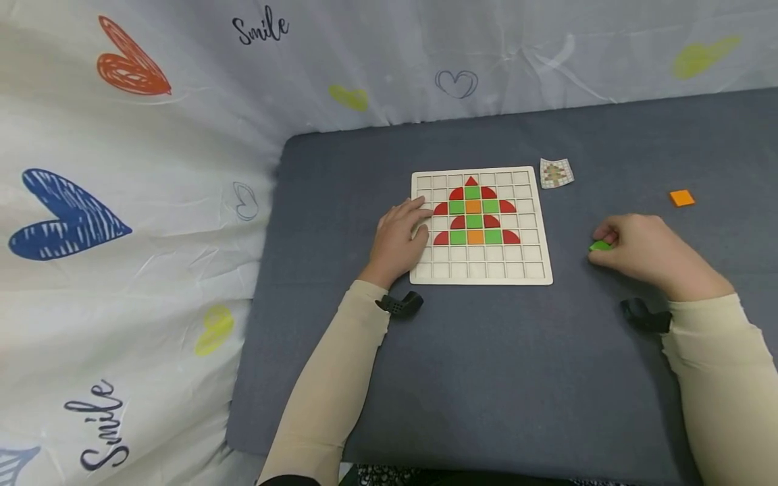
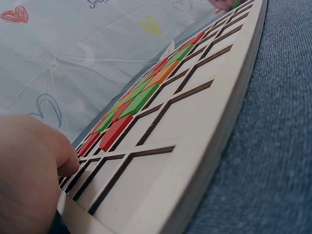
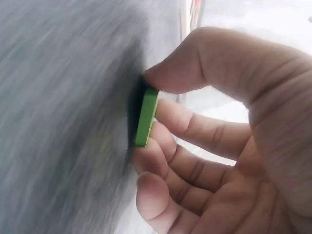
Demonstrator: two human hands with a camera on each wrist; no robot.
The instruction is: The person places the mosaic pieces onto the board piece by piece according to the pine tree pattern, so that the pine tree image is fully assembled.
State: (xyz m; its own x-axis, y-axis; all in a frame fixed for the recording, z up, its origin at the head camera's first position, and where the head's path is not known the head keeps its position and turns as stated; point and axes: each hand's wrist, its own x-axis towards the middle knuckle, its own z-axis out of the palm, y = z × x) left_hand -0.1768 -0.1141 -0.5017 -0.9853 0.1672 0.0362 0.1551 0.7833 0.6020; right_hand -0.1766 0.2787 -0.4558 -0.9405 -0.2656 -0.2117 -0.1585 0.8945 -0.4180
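Note:
My right hand [image 1: 647, 253] pinches a green tile [image 3: 147, 119] between thumb and fingers, low over the grey cloth and right of the board. In the right wrist view the tile shows edge-on. A pale wooden grid board [image 1: 523, 271] lies flat on the table, with red, green and orange tiles set in its squares in a tree shape. A red triangle [image 1: 471, 181] tops this pattern. My left hand [image 1: 398, 237] rests on the board's left edge, its fingers loosely extended and the fingertips near a red curved piece [image 1: 440, 209].
A small pattern card [image 1: 556, 173] lies by the board's upper right corner. One orange tile [image 1: 682, 198] sits on the grey tablecloth [image 1: 498, 378] beyond my right hand. A white curtain [image 1: 389, 54] printed with hearts hangs behind and to the left of the table.

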